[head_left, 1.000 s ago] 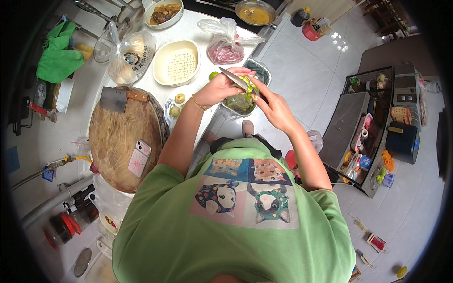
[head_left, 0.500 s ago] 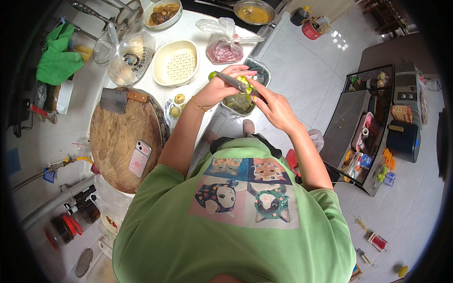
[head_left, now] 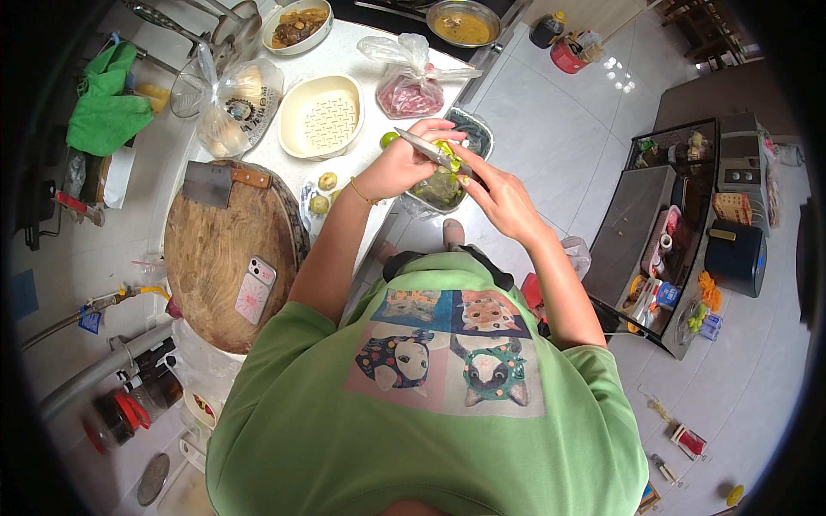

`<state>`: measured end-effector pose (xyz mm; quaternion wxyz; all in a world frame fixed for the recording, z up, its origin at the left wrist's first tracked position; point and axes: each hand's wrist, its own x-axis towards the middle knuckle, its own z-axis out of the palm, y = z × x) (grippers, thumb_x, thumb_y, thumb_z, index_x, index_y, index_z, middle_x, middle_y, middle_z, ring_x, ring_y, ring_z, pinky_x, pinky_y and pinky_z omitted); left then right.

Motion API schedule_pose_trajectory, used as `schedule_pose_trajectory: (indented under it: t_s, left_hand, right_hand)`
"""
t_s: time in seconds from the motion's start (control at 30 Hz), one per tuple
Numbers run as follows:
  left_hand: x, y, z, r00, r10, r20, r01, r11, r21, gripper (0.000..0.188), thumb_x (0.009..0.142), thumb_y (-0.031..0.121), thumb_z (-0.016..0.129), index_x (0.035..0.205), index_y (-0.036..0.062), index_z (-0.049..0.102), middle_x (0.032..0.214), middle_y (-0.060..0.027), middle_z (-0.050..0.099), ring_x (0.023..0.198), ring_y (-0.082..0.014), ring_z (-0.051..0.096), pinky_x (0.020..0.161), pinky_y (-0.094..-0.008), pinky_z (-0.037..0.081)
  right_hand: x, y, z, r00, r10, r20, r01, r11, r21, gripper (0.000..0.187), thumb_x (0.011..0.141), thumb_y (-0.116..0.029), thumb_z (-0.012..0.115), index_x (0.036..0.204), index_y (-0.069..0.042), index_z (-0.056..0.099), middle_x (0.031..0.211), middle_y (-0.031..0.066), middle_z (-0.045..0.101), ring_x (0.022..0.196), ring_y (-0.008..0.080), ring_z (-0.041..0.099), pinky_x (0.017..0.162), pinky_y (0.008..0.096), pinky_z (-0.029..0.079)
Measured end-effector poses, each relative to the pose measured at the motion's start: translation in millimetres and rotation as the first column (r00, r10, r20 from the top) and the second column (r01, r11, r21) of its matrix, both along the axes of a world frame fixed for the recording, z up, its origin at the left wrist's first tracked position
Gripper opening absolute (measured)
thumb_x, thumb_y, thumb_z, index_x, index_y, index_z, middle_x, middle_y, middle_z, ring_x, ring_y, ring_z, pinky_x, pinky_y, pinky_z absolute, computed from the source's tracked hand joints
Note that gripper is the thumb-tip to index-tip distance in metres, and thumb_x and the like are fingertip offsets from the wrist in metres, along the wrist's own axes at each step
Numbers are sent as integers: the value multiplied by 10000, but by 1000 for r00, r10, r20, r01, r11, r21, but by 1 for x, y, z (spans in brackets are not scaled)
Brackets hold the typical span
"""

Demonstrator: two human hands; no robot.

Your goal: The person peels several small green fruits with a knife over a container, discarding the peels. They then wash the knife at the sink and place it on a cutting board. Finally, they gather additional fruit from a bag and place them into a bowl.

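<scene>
Over a lined bin, my right hand [head_left: 508,205] grips a knife [head_left: 423,146], its blade slanting up and left across my other hand. My left hand [head_left: 394,168] is closed around a small yellow-green fruit or vegetable [head_left: 446,153], which is against the blade and partly hidden by the fingers. Just past my left hand lies a round green fruit or vegetable [head_left: 389,138]. Left of my left wrist, several pale, peeled-looking round pieces [head_left: 319,204] sit on a patterned plate [head_left: 307,191]. Below my hands the bin [head_left: 488,142] holds dark scraps.
A round wooden chopping board [head_left: 206,258] bears a cleaver [head_left: 207,183] and a phone [head_left: 255,290]. Beyond stand a cream basket [head_left: 284,120], a bag of red meat [head_left: 411,93], a bag of pale round items [head_left: 232,116] and a bowl of food [head_left: 324,33]. A metal pan [head_left: 465,24] rests on the stove.
The knife blade has tilted slightly against the yellow-green piece, and the fingers of both hands have shifted a little. Nothing else has visibly moved.
</scene>
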<state>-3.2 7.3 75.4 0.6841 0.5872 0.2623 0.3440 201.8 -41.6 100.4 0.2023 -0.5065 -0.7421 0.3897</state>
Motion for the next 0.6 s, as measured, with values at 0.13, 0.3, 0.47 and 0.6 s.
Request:
schedule_pose_trajectory:
  t_s: [0.13, 0.3, 0.47, 0.6]
  left_hand:
    - [-1, 0, -3, 1000, 15, -3, -15, 999, -43, 518, 823, -78, 538, 1308, -20, 366, 1312, -156, 480, 1230, -202, 451, 1023, -330, 389]
    - [1, -3, -9, 991, 44, 124, -16, 974, -224, 515, 831, -88, 512, 1325, -45, 372, 1287, -164, 496, 1204, -204, 474, 1015, -331, 396]
    - [7, -10, -10, 860, 188, 474, 135, 812, -568, 454, 879, -24, 437, 1326, -47, 359, 1298, -174, 475, 1138, -227, 514, 959, -334, 433]
    - [12, -14, -15, 823, 331, 462, 76, 741, -667, 372, 881, -6, 408, 1252, 1, 422, 1152, -113, 548, 1019, -177, 533, 806, -287, 452]
  right_hand:
    - [1, 0, -3, 1000, -9, -6, 9, 997, 75, 460, 914, -270, 476, 1364, -228, 391, 1173, 167, 578, 988, 379, 575, 813, 433, 479]
    - [0, -1, -9, 999, -36, -23, 38, 994, 100, 467, 911, -262, 476, 1368, -238, 383, 1172, 177, 575, 973, 389, 574, 803, 440, 477]
    - [-1, -2, -9, 997, -73, -33, 76, 993, 88, 467, 910, -248, 471, 1368, -239, 382, 1148, 180, 586, 944, 393, 580, 792, 449, 474]
    - [-1, -4, -6, 996, -69, -53, 72, 996, 44, 478, 910, -246, 472, 1377, -240, 371, 1123, 181, 596, 918, 394, 587, 781, 445, 472]
